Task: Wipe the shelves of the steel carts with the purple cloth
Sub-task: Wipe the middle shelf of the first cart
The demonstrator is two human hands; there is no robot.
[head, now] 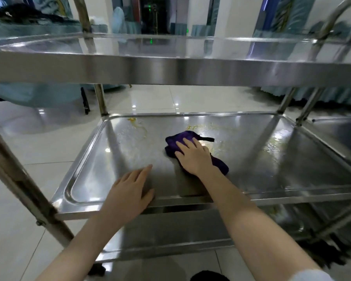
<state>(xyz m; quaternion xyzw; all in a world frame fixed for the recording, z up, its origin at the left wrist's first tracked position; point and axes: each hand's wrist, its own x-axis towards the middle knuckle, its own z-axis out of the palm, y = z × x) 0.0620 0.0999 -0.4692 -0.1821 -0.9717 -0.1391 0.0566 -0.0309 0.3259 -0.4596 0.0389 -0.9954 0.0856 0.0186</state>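
Right, my right hand (193, 157) presses flat, fingers straight, on the purple cloth (181, 138); yellow smears (140, 128) sit at 10 and 12 o'clock. Left hand (128, 193) open, bracing the shelf (292, 159).

Purple cloth (175, 140) on the steel cart's middle shelf (272, 169)
Bunched and dark, it lies near the shelf's centre — yellowish smears (139, 128) streak the gleaming tray toward its far edge.
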